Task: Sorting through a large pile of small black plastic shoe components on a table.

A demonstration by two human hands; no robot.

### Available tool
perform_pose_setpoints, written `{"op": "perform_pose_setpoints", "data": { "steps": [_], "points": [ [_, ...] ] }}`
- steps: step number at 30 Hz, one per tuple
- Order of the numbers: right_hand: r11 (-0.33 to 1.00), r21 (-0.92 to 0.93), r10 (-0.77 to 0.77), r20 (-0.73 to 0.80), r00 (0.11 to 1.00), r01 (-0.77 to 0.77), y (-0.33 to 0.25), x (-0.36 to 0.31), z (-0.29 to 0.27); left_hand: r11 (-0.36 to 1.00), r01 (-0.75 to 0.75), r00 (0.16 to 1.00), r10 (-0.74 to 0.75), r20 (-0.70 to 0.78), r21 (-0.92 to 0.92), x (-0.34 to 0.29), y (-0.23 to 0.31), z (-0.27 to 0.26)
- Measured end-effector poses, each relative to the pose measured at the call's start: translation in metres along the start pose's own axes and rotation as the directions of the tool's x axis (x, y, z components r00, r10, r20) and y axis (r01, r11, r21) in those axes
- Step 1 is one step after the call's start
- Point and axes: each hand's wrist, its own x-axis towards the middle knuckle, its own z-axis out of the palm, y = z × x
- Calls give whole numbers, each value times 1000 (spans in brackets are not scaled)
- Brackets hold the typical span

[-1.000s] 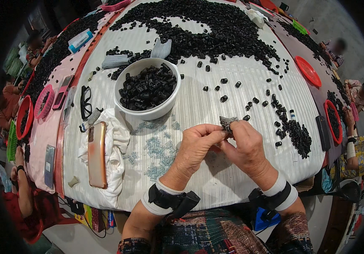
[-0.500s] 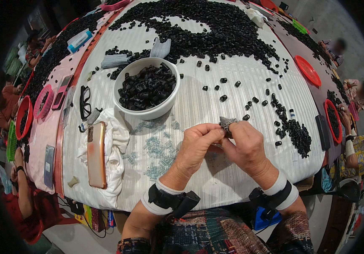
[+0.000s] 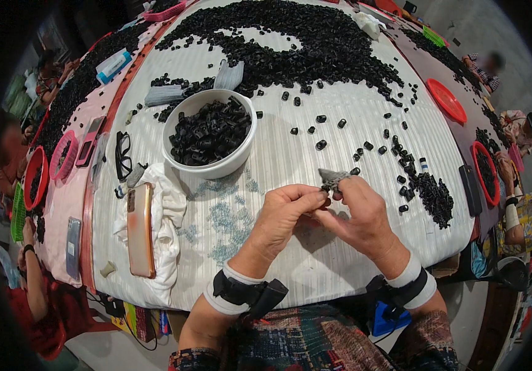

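Over the near middle of the table my two hands meet fingertip to fingertip. My left hand (image 3: pixel 278 219) pinches a small black plastic part between thumb and fingers, and most of that part is hidden. Curled against it from the other side is my right hand (image 3: pixel 365 213), its fingers closed. A grey cloth finger cover (image 3: pixel 335 175) with a pointed tip shows at the right hand's index finger. Beyond the left hand stands a white bowl (image 3: pixel 210 170) filled with black plastic parts. Tiny bluish clear bits (image 3: pixel 226 219) are scattered left of the hands. A small pile of tiny black pieces (image 3: pixel 434 201) lies to the right.
A large heap of black parts (image 3: pixel 340 49) spreads across the far table. At left lie a phone (image 3: pixel 140 229) on a white cloth (image 3: pixel 170 247), and eyeglasses (image 3: pixel 123 153). Red baskets (image 3: pixel 445 101) stand on side tables, where other people sit working.
My hands stay together, having shifted slightly; the right index finger with its grey cover is angled differently. The whole view has moved a little.
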Motion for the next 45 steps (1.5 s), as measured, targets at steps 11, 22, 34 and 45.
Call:
{"op": "perform_pose_setpoints", "data": {
  "steps": [11, 22, 34, 45],
  "points": [
    [990, -120, -71, 32, 997, 75, 5, -5, 2, 999, 15, 1000, -16, 15, 44, 0, -2, -1],
    [988, -85, -131, -26, 991, 129, 8, -3, -5, 996, 58, 998, -58, -2, -64, -2, 4, 0],
    [995, -54, -87, -28, 996, 86, 8, -11, -1, 996, 68, 993, -73, 95, 49, -1, 1, 2],
    [895, 379, 176, 182, 967, -234, 1, -3, -30, 988, 83, 978, -106, 182, 127, -4, 4, 2]
  ]
}}
